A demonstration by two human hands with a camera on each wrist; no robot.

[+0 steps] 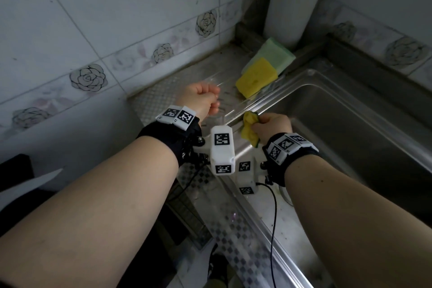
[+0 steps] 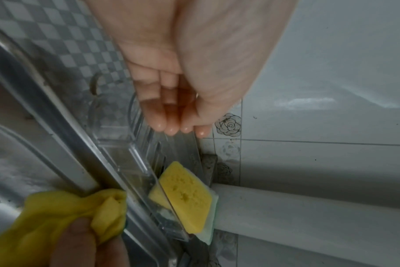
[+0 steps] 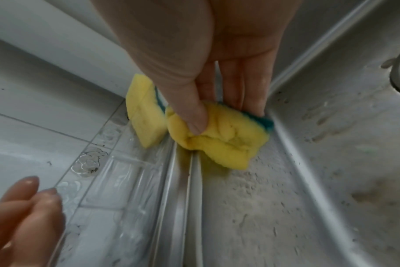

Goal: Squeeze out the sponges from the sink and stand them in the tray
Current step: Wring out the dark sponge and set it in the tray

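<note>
Right wrist view: right hand (image 3: 217,59) crumples a yellow sponge (image 3: 219,137) between thumb and fingers (image 3: 251,86), at the sink (image 3: 331,162) rim beside the clear tray (image 3: 117,180). Left hand (image 1: 201,98) hovers over the tray, fingers loosely curled, holding nothing. Second sponge (image 1: 256,77) stands in the tray's far end.

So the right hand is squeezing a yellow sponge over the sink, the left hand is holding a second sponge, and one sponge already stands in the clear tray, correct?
Not quite. The left hand holds nothing: the left wrist view shows its fingers loosely curled over the clear tray. The rest holds: the right hand squeezes the yellow sponge at the sink edge, and another sponge stands in the tray.
</note>
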